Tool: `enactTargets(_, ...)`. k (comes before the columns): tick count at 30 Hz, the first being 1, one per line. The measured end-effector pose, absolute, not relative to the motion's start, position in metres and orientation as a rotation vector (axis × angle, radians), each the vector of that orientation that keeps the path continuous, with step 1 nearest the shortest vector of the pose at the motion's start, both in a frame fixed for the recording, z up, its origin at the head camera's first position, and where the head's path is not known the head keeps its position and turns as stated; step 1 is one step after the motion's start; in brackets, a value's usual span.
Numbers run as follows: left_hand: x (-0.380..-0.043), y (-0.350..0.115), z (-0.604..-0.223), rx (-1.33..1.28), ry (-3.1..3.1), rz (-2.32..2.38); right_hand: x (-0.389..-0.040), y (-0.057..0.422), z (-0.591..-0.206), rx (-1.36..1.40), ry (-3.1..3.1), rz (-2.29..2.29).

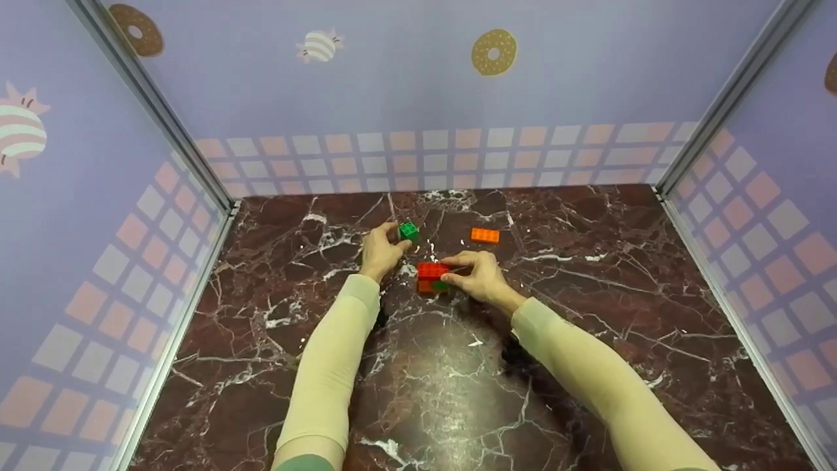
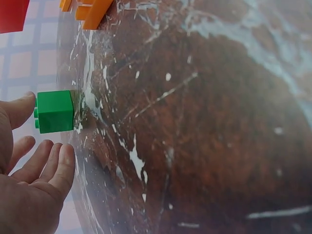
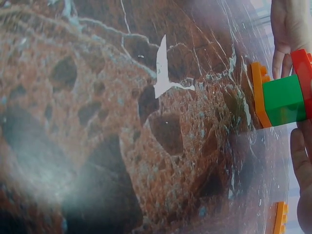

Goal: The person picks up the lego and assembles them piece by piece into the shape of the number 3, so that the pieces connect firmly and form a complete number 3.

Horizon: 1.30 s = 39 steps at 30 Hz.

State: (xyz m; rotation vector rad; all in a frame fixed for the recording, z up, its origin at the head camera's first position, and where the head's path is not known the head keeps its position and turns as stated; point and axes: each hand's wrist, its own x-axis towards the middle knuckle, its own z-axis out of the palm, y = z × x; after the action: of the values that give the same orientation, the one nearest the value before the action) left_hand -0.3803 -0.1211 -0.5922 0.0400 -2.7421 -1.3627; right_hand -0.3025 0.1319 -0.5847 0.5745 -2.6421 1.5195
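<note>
A green block [image 1: 409,230], studs up, stands on the marbled tabletop. My left hand [image 1: 382,250] is around it; in the left wrist view the thumb [image 2: 20,109] is right at its studded side and the other fingers [image 2: 61,168] are loosely bent, apart from it. My right hand [image 1: 482,275] pinches a red brick [image 1: 431,270] between thumb and fingers. In the right wrist view this red brick sits on a second green block [image 3: 283,100], which is on an orange brick [image 3: 260,95] at the bottom.
A separate orange brick [image 1: 485,235] lies on the dark marbled tabletop [image 1: 418,392], behind my right hand. Patterned purple panels [image 1: 405,98] close off the back and both sides, joined by metal corner strips.
</note>
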Motion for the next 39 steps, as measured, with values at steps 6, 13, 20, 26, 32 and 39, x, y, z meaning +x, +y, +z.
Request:
enactTargets(6, -0.413, -0.127, -0.635, 0.072, -2.735, -1.305, -0.303, 0.132, -0.586, 0.602, -2.625, 1.496)
enactTargets(13, -0.426, -0.128, -0.653, 0.126, -2.707, -1.349, -0.302, 0.132, -0.586, 0.611, -2.619, 1.477)
enactTargets(20, -0.424, -0.122, -0.648, 0.168, -2.701, -1.354, -0.303, 0.133, -0.587, 0.606, -2.625, 1.469)
enactTargets(26, -0.42, -0.116, -0.639, 0.187, -2.68, -1.338, -0.304, 0.133, -0.586, 0.614, -2.622, 1.484)
enactTargets(32, -0.415, -0.113, -0.634, 0.226, -2.665, -1.372, -0.303, 0.132, -0.584, 0.632, -2.633, 1.454)
enactTargets(39, -0.406, -0.104, -0.617, 0.291, -2.669, -1.4, -0.303, 0.132, -0.584, 0.62, -2.638, 1.479)
